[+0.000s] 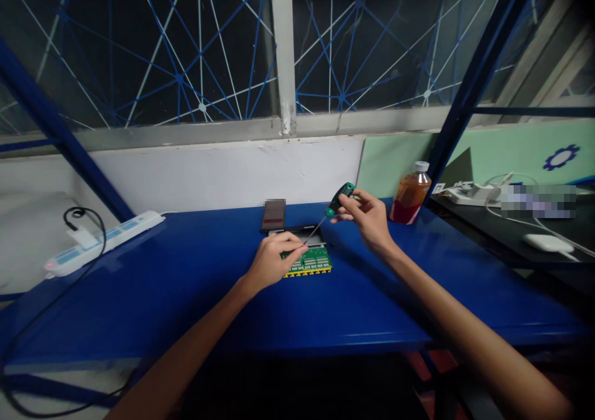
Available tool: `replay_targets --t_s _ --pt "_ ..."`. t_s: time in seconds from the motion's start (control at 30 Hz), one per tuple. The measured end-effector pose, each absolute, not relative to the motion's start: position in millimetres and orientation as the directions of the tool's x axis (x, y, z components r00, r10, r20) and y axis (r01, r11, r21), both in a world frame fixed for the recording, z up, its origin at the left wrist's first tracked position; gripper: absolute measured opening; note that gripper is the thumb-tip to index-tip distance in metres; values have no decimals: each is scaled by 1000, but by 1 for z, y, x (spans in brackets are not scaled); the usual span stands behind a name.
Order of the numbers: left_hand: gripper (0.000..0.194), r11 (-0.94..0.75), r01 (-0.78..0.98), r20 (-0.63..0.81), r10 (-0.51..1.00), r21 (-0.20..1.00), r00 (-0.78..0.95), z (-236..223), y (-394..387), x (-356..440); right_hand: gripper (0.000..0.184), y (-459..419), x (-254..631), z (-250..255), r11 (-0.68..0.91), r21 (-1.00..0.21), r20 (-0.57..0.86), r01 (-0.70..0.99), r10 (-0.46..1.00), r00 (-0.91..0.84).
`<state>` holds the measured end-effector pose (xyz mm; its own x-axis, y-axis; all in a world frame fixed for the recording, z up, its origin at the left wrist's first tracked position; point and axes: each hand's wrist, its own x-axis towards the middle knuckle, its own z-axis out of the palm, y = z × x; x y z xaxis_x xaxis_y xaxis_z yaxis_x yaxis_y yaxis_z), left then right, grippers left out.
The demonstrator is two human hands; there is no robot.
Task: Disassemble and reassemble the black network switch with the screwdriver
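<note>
My right hand (367, 217) grips a screwdriver (341, 199) by its green and black handle. The shaft slants down to the left, and its tip is near the fingertips of my left hand (275, 259). Thumb and fingers of that left hand come together at the tip, above a green circuit board (317, 259) with a yellow edge strip. Whatever they pinch is too small to make out. Behind the board lies a dark, shallow case (316, 237), partly covered by my left hand.
A phone-like dark slab (273, 215) stands behind the case on the blue table (199, 296). At the left is a white power strip (106, 240) with a black cable. A bottle (409, 194) of reddish drink stands right; beyond it, a black surface (502, 234) holds a white charger (548, 243) and cables.
</note>
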<state>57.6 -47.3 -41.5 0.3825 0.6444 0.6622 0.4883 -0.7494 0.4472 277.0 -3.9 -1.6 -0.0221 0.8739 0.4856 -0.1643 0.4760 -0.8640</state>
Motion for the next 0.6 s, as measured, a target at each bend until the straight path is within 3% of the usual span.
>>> replay_targets --t_s 0.37,0.6 --pt "24 -731 531 648 658 429 384 -44 -47 56 30 -4 277 -4 484 -848 503 -214 863 -40" --pt "24 -716 545 635 674 436 377 -42 -47 57 36 -4 277 -4 484 -863 493 -147 869 -34"
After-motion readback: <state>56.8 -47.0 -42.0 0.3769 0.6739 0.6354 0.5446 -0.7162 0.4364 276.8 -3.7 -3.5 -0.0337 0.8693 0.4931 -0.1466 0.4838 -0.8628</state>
